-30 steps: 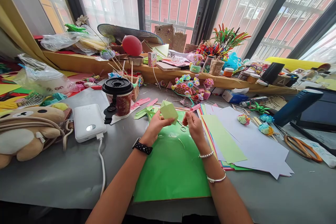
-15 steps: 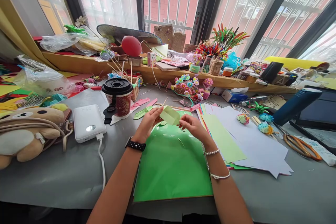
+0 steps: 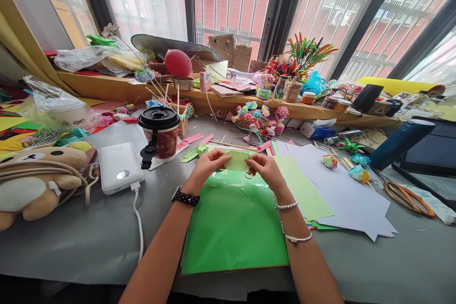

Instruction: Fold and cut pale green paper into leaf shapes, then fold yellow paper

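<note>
A small piece of light green paper [image 3: 238, 160] is stretched between my two hands, just above the far end of a bright green sheet [image 3: 235, 228]. Its left edge is pinched by my left hand [image 3: 210, 165], thumb on top. My right hand [image 3: 263, 168] grips the right edge between thumb and fingers, and a ring shows on one finger. Folded green paper strips [image 3: 194, 153] lie just left of my left hand. To the right of my right hand rests a light green sheet [image 3: 302, 190] on a stack of white paper [image 3: 349, 194].
A lidded coffee cup [image 3: 164, 140], a white power bank [image 3: 121, 168] with its cable and a bear plush [image 3: 42, 180] stand on the left. Scissors [image 3: 409, 198] and a dark blue bottle [image 3: 402, 145] lie right. Crocheted flowers [image 3: 252, 118] sit behind the hands.
The small light green paper has gone from tilted to level and is held by both side edges. My left hand's fingers have closed from stretched to a pinch.
</note>
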`<state>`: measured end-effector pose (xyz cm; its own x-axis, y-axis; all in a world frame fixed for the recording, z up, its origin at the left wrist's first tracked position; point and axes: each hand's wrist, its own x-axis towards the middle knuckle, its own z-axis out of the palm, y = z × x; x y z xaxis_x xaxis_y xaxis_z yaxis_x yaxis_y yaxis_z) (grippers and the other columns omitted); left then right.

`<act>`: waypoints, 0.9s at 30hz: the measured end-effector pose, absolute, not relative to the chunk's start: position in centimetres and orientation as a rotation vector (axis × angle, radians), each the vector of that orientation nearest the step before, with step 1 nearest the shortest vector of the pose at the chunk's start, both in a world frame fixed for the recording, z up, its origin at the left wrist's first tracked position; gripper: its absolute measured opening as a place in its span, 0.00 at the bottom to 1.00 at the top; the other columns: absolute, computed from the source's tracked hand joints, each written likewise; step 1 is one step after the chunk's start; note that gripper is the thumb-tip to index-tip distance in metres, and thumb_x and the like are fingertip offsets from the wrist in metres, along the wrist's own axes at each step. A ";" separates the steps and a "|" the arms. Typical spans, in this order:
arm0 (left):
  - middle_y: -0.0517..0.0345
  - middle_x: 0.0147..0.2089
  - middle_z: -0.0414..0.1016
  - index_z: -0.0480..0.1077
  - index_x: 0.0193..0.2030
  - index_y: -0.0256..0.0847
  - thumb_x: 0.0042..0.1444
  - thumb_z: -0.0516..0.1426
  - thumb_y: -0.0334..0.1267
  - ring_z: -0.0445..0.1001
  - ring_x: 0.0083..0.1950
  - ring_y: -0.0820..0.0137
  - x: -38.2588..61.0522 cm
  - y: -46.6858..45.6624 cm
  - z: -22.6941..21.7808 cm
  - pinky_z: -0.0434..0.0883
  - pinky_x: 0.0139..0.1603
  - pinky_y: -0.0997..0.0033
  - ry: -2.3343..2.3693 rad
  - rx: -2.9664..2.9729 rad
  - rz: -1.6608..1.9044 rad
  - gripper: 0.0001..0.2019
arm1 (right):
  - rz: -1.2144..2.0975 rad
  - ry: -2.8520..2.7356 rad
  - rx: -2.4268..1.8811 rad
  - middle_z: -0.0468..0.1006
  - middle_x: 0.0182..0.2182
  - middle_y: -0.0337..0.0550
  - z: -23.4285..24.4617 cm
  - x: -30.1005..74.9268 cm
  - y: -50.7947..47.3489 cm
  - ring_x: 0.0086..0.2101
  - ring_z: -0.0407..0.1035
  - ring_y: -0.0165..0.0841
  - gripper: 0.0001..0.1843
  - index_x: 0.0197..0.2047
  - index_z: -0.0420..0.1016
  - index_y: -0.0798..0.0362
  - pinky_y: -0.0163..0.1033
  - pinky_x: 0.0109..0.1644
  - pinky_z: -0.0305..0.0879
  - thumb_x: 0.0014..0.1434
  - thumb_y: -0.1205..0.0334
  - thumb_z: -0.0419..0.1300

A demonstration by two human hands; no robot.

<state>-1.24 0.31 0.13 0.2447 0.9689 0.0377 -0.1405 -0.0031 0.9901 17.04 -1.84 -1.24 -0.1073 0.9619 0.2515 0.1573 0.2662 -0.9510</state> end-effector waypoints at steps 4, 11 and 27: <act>0.57 0.30 0.74 0.72 0.31 0.38 0.35 0.64 0.41 0.70 0.29 0.72 -1.3 0.4 0.2 0.68 0.28 0.74 0.890 1.284 1.120 0.14 | 0.986 -1.491 -1.076 0.71 0.18 0.37 -1.1 17.1 -1.9 0.18 0.65 0.27 0.15 0.30 0.71 0.56 0.33 0.22 0.62 0.48 0.52 0.58; 0.55 0.34 0.76 0.74 0.35 0.40 0.38 0.62 0.40 0.70 0.31 0.71 -1.3 0.2 0.3 0.69 0.29 0.74 0.852 1.365 1.101 0.14 | 0.986 -1.442 -0.991 0.73 0.29 0.40 -1.1 16.9 -2.0 0.21 0.65 0.25 0.15 0.40 0.72 0.53 0.33 0.25 0.65 0.49 0.57 0.57; 0.55 0.35 0.74 0.73 0.33 0.37 0.41 0.59 0.46 0.70 0.35 0.70 -1.1 0.2 0.4 0.68 0.37 0.72 0.846 1.283 1.043 0.16 | 0.934 -1.366 -0.942 0.75 0.27 0.38 -0.8 16.4 -2.3 0.22 0.68 0.25 0.09 0.32 0.77 0.52 0.33 0.27 0.69 0.47 0.63 0.57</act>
<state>-1.13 0.18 0.39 0.3293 0.9423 0.0608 -0.1354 -0.0166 0.9907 16.44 -2.25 -0.79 -0.0024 0.9347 0.3555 0.0078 0.3555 -0.9346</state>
